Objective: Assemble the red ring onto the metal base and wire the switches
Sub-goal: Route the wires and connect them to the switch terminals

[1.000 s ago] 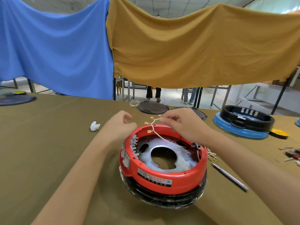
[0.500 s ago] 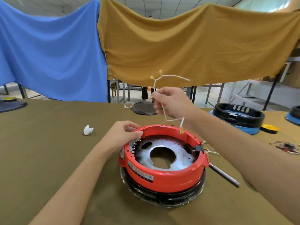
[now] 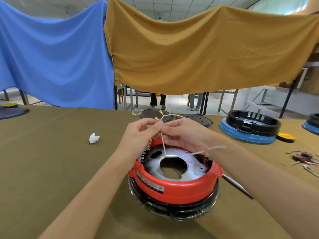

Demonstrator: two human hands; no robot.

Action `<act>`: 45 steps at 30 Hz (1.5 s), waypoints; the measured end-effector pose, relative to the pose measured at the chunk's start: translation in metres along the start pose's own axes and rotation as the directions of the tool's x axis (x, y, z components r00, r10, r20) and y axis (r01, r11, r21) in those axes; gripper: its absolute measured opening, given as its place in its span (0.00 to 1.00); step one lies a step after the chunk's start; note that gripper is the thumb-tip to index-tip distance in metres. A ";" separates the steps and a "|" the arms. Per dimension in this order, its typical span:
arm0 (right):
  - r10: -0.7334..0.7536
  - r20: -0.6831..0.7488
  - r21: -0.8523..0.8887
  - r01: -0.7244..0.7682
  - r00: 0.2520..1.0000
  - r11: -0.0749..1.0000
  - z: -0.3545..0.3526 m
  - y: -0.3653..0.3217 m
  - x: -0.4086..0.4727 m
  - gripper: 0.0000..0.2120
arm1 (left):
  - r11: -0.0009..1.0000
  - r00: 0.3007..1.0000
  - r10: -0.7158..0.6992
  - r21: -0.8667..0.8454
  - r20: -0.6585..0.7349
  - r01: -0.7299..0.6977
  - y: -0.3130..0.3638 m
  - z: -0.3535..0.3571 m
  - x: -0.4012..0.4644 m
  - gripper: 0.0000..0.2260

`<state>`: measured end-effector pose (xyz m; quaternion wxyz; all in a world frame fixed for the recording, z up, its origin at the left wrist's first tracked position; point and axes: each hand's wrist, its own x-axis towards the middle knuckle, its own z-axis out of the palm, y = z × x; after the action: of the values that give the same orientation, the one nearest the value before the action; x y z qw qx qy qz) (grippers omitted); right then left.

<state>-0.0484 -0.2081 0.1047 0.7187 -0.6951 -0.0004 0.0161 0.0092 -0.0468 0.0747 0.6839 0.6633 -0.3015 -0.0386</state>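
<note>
The red ring sits on a black base wrapped in clear film, with the silver metal plate inside it. A row of switch terminals lines the ring's inner left wall. Above the ring's far rim, my left hand and my right hand meet and both pinch a white wire harness. Its brass-tipped branches fan out above my fingers, one strand hangs down to the plate, and another trails past my right wrist.
A white crumpled scrap lies to the left on the olive cloth. A metal rod lies right of the ring, loose terminals further right. A black-and-blue unit and dark lids stand behind. People's legs show beyond the hanging cloths.
My right hand came down with the wire harness from high above the ring. My left hand left the ring's rim and rose to pinch the wire too.
</note>
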 end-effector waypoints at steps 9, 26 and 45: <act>0.048 -0.173 0.128 -0.026 0.984 0.991 -0.040 -0.002 -0.028 0.07 | 0.987 0.987 -0.114 -0.122 -0.116 0.099 -0.004 -0.010 0.007 0.07; -0.108 -0.099 -0.261 0.079 0.989 0.962 -0.019 -0.002 -0.013 0.16 | 0.926 0.998 0.060 0.372 0.014 -0.061 0.003 -0.011 0.000 0.05; 0.226 -0.052 0.126 -0.218 0.973 0.968 -0.041 -0.012 -0.026 0.11 | 0.938 0.903 -0.214 0.338 0.372 0.083 -0.019 -0.017 0.011 0.16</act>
<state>-0.0731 -0.2502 0.1154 0.7522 -0.6468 0.1020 0.0736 0.0326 -0.0387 0.0621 0.4878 0.7623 -0.3861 -0.1784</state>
